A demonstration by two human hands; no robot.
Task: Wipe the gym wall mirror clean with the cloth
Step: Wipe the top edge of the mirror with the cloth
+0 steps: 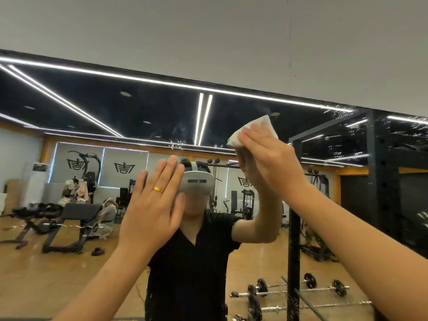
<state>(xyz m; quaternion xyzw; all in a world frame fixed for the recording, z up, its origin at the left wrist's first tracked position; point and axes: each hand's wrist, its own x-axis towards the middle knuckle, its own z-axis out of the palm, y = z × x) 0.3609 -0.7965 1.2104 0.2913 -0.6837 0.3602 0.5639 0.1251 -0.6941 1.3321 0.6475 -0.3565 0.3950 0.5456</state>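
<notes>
Your right hand [268, 158] pressed the cloth [253, 129] on the mirror [139, 107] at two o'clock, fingers straight. Your left hand [152, 205] was spread wide at its eight o'clock.

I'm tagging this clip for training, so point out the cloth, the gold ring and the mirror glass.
cloth [253, 127]: head view, on the white fold at its top.
gold ring [158, 189]: head view, on the middle of the band.
mirror [143, 105]: head view, on bare glass reflecting the dark ceiling.
</notes>
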